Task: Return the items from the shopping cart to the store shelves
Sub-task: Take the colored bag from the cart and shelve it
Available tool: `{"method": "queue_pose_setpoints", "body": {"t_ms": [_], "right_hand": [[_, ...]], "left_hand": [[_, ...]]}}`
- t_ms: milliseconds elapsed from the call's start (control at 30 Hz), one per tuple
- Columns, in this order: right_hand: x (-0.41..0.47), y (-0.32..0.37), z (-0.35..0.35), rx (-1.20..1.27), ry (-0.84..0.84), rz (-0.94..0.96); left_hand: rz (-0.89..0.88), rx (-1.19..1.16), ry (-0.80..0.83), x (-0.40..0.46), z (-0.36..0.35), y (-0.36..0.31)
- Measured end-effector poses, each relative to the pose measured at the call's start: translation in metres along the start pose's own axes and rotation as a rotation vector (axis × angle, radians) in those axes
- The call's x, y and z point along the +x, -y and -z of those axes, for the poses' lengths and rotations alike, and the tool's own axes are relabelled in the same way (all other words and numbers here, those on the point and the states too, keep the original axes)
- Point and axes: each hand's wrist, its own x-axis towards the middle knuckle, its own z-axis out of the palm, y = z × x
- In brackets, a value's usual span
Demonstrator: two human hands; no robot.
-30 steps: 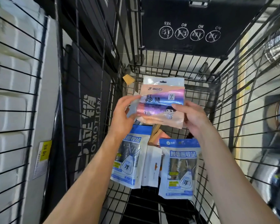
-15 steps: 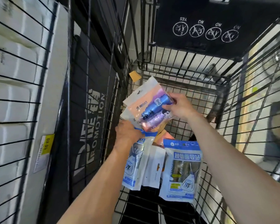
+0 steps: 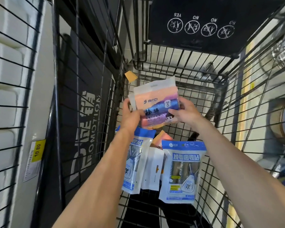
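We have squared the pink pack (image 3: 156, 104), tilted and in the right hand (image 3: 186, 113) alone a moment ago, so both hands now pinch its sides, left hand (image 3: 130, 117) included, above the blue packs (image 3: 183, 170) in the cart (image 3: 179, 69), ready for shelving.

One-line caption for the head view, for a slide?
Both hands, left and right, hold a pink pouch above blue pouches in the cart.

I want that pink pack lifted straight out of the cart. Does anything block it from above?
Nothing visible does. Both the left hand and right hand hold the pink pack above the blue packs, with open space above inside the cart.
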Motion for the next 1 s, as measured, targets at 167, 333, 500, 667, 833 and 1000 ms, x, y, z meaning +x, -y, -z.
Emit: {"method": "queue_pose_setpoints", "body": {"t_ms": [167,333,500,667,833,1000], "right_hand": [[-0.026,-0.013,0.014,0.208,-0.048,-0.028],[-0.057,0.003,0.004,0.483,-0.151,0.011],[-0.104,0.036,0.013,0.671,-0.311,0.130],[-0.161,0.073,0.033,0.658,-0.443,0.274],[-0.236,0.113,0.055,0.487,-0.520,0.408],[-0.332,0.120,0.096,0.558,-0.677,0.474]], "left_hand": [[-0.116,0.054,0.126,-0.003,-0.002,-0.027],[-0.135,0.005,0.216,-0.019,-0.004,-0.054],[-0.336,0.125,0.279,-0.059,0.003,-0.109],[-0.493,0.187,0.299,-0.121,0.002,-0.153],[-0.633,0.165,0.337,-0.200,-0.001,-0.189],[-0.671,0.285,0.599,-0.283,-0.024,-0.235]]}}
